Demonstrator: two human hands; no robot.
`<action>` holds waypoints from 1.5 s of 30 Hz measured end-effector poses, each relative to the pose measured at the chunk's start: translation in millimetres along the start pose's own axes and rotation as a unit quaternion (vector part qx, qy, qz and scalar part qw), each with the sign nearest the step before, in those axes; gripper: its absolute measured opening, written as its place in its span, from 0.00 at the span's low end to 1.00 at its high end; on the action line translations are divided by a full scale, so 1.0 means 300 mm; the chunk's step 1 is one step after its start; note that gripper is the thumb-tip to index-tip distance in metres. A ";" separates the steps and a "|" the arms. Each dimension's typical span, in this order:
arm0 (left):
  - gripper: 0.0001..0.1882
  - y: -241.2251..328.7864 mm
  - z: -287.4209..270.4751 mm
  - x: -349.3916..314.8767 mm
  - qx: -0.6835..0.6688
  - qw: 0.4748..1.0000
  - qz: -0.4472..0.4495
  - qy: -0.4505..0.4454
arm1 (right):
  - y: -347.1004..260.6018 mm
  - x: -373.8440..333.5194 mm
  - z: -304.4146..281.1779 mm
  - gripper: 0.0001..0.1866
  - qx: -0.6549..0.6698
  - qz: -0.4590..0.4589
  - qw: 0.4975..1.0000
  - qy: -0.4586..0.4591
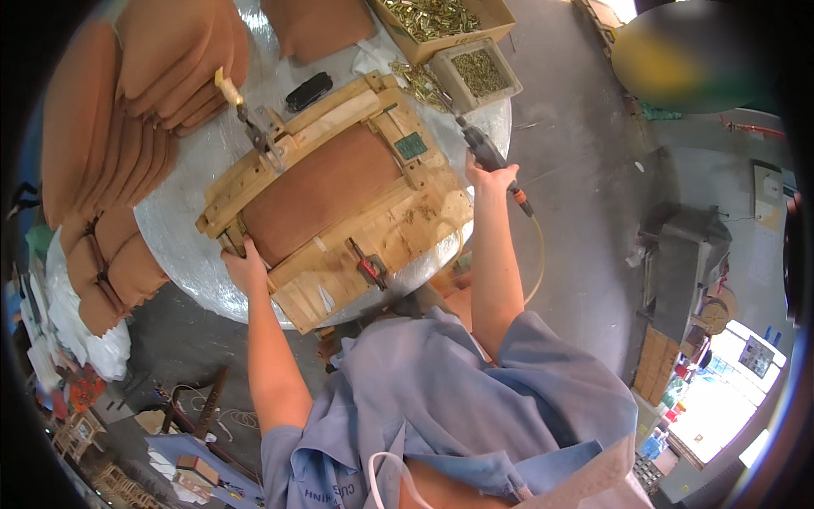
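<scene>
A wooden jig [407,212] lies tilted on the round, plastic-wrapped table. Inside its frame sits a flat brown panel [322,193]. My left hand [245,270] grips the jig's near left corner, thumb on top and some fingers hidden. Out past the jig's right side, my right hand [492,175] is wrapped round a black air screwdriver [482,146], its bit pointing up toward the hardware boxes. A toggle clamp [261,140] stands on the jig's far left side, and a red-handled clamp [370,266] is on the near side.
Brown padded panels [174,59] are stacked at the far left of the table [174,246]. A cardboard box [500,19] of brass-coloured hardware and a plastic tub [509,83] of small screws stand at the far right. The screwdriver's yellow hose [541,263] hangs beside my right arm.
</scene>
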State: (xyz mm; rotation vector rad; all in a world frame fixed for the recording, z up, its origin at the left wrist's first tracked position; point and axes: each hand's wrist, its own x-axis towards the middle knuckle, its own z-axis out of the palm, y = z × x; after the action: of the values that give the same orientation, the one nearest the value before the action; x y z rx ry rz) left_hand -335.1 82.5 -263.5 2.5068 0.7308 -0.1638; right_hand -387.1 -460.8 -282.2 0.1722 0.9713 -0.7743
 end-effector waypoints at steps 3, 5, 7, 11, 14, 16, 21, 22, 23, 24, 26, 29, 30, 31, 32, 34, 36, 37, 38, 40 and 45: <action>0.48 0.022 -0.004 -0.004 -0.002 1.000 -0.001 -0.001 | 0.100 0.028 0.014 0.41 -0.033 -0.018 0.998 0.041; 0.49 0.029 -0.010 -0.013 -0.001 1.000 -0.011 -0.003 | 0.159 0.023 0.035 0.39 -0.016 -0.015 0.998 0.052; 0.49 0.029 -0.011 -0.015 0.003 1.000 -0.027 -0.008 | 0.188 0.017 0.035 0.36 -0.028 -0.012 0.999 0.045; 0.48 0.041 0.000 -0.016 0.004 1.000 -0.024 -0.001 | 0.199 0.046 0.019 0.38 -0.094 -0.001 0.994 0.060; 0.47 0.056 -0.004 -0.025 0.008 0.999 -0.031 -0.001 | 0.136 0.060 -0.011 0.41 -0.204 0.040 0.977 0.037; 0.46 0.079 -0.002 -0.034 -0.002 0.999 -0.034 -0.001 | 0.050 0.103 -0.037 0.43 -0.268 0.092 0.959 0.028; 0.45 0.022 0.011 -0.016 0.009 1.000 -0.019 0.018 | -0.019 0.056 -0.039 0.49 -0.510 0.132 0.849 -0.031; 0.45 0.019 0.009 -0.013 0.009 1.000 -0.016 0.019 | -0.042 0.064 -0.052 0.49 -0.523 0.148 0.839 -0.039; 0.44 0.036 0.005 -0.013 0.021 0.999 -0.032 0.014 | -0.054 0.073 -0.065 0.49 -0.536 0.166 0.827 -0.048; 0.45 0.040 0.003 -0.006 0.013 0.999 -0.029 0.011 | -0.062 0.081 -0.082 0.49 -0.535 0.171 0.826 -0.046; 0.45 0.048 -0.010 -0.017 -0.009 1.000 -0.026 0.013 | -0.045 0.066 -0.078 0.40 -0.541 0.173 0.822 -0.042; 0.44 0.056 -0.001 -0.012 0.004 1.000 -0.017 0.018 | -0.128 0.116 -0.106 0.42 -0.580 0.179 0.794 -0.034; 0.43 0.059 0.009 -0.010 0.004 1.000 -0.014 0.017 | -0.141 0.126 -0.121 0.43 -0.594 0.182 0.783 -0.029; 0.43 0.054 0.002 -0.012 -0.003 1.000 -0.020 0.012 | -0.119 0.092 -0.127 0.40 -0.627 0.161 0.762 -0.026; 0.43 0.048 -0.012 -0.022 -0.011 0.999 -0.028 0.011 | -0.095 0.033 -0.121 0.37 -0.660 0.141 0.737 -0.026; 0.43 0.052 -0.024 -0.035 -0.008 0.999 -0.042 0.019 | -0.011 -0.058 -0.084 0.31 -0.674 0.104 0.729 -0.058; 0.43 0.068 -0.025 -0.032 -0.017 0.999 -0.048 0.013 | 0.125 -0.171 -0.054 0.24 -0.629 0.078 0.765 -0.113; 0.43 0.064 -0.030 -0.032 -0.020 0.999 -0.050 0.007 | 0.227 -0.226 -0.002 0.20 -0.622 0.080 0.760 -0.171; 0.43 0.032 -0.018 -0.027 -0.017 0.999 -0.034 0.017 | 0.359 -0.280 0.078 0.17 -0.612 0.082 0.752 -0.230; 0.43 0.038 -0.023 -0.036 -0.012 0.999 -0.039 0.028 | 0.633 -0.421 0.248 0.17 -0.603 0.100 0.710 -0.351; 0.44 0.051 0.001 -0.016 0.005 0.999 -0.018 0.033 | 1.222 -0.452 0.512 0.35 -0.760 -0.043 0.464 -0.452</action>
State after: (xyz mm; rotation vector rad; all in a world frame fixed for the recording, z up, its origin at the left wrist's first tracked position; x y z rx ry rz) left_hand -331.0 69.1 -255.6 2.5189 0.8044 -0.0986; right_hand -85.0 -196.2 -159.2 -1.7457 0.2829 0.2439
